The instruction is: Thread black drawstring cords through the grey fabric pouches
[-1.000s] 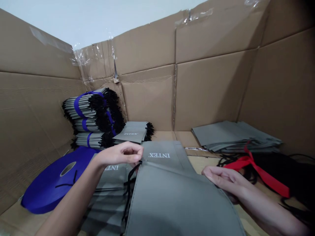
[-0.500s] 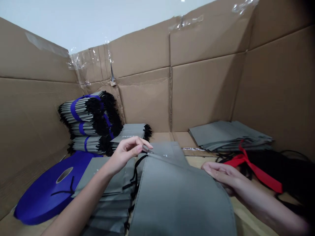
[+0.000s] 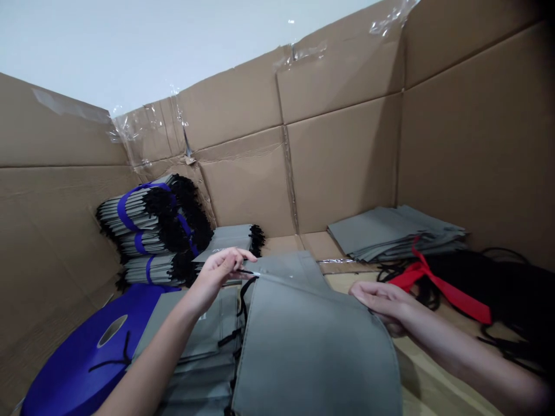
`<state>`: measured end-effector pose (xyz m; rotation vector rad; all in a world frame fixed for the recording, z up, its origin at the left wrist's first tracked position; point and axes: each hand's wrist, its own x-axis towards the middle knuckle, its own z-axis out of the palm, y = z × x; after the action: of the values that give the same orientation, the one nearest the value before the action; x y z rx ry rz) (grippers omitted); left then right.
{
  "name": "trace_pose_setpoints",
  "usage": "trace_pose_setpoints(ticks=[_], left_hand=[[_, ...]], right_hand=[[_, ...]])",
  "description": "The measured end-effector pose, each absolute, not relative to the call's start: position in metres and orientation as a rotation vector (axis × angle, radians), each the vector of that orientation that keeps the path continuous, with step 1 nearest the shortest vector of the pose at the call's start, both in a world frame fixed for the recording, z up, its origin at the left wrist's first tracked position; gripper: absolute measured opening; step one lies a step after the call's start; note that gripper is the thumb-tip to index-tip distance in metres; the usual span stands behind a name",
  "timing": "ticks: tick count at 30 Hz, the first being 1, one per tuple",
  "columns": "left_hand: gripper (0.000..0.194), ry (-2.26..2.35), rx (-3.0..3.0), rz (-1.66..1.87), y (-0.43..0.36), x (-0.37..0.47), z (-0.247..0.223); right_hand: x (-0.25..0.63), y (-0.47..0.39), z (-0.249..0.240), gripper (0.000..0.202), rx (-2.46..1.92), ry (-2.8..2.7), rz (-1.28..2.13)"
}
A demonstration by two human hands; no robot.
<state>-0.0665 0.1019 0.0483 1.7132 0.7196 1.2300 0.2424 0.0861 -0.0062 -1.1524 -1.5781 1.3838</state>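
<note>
A grey fabric drawstring bag [image 3: 316, 346] is held up in front of me, its stitched side edge facing left. At its upper left corner, my left hand [image 3: 225, 267] pinches a black cord [image 3: 248, 272], and a short length shows between fingers and corner. A pale, shiny bit sits where cord meets bag; I cannot make out what it is. My right hand [image 3: 381, 303] grips the bag's upper edge on the right, thumb on top and fingers partly hidden behind. Below my left forearm lies a stack of grey bags [image 3: 199, 358] with black cord ends.
Left stands a blue ribbon roll [image 3: 73, 358], with strapped bag bundles [image 3: 143, 208] behind it. Flat grey pieces [image 3: 390, 231] lie at the back right, near black cords [image 3: 477, 277] tied with a red ribbon [image 3: 455, 297]. Cardboard walls [image 3: 342, 156] surround the table.
My left hand has drawn slightly left from the bag's corner, and the black cord now shows between them. My right hand keeps its grip. The view has shifted and tilted a little.
</note>
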Motion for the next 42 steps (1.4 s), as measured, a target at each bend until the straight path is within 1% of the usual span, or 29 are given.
trace_pose_setpoints(ticks=[4, 6, 8, 9, 14, 16, 19, 22, 26, 28, 32, 36, 42], left_hand=[[0.039, 0.531, 1.421, 1.223, 0.112, -0.064, 0.040], [0.045, 0.459, 1.370, 1.228, 0.113, -0.061, 0.036], [0.054, 0.468, 1.370, 1.284, 0.114, -0.057, 0.032], [0.055, 0.510, 1.379, 1.332, 0.114, -0.055, 0.031], [0.032, 0.749, 1.366, 1.564, 0.112, -0.046, 0.028], [0.031, 0.792, 1.344, 1.638, 0.111, -0.044, 0.028], [0.034, 0.818, 1.267, 1.726, 0.107, -0.039, 0.029], [0.038, 0.750, 1.170, 1.692, 0.104, -0.036, 0.030], [0.053, 0.649, 1.027, 1.536, 0.103, -0.037, 0.031], [0.056, 0.581, 1.009, 1.474, 0.105, -0.039, 0.029], [0.050, 0.520, 1.068, 1.429, 0.111, -0.044, 0.023], [0.051, 0.500, 0.866, 1.373, 0.113, -0.047, 0.020], [0.029, 0.473, 0.663, 1.466, 0.107, -0.044, 0.026]], right_hand=[[0.238, 0.083, -0.005, 0.053, -1.089, -1.551, 1.366], [0.236, 0.082, -0.005, 0.055, -1.096, -1.507, 1.374], [0.235, 0.082, -0.007, 0.054, -1.115, -1.474, 1.396], [0.234, 0.082, -0.007, 0.054, -1.124, -1.464, 1.406], [0.226, 0.077, -0.010, 0.054, -1.154, -1.393, 1.414], [0.221, 0.075, -0.013, 0.053, -1.141, -1.348, 1.416], [0.216, 0.074, -0.018, 0.056, -1.146, -1.292, 1.467], [0.213, 0.073, -0.022, 0.051, -1.177, -1.229, 1.470], [0.209, 0.065, -0.018, 0.038, -1.175, -1.197, 1.433], [0.207, 0.061, -0.014, 0.036, -1.171, -1.183, 1.417], [0.206, 0.060, -0.014, 0.036, -1.139, -1.200, 1.423], [0.209, 0.067, -0.017, 0.037, -1.123, -1.277, 1.419], [0.217, 0.081, -0.026, 0.050, -1.109, -1.525, 1.202]])
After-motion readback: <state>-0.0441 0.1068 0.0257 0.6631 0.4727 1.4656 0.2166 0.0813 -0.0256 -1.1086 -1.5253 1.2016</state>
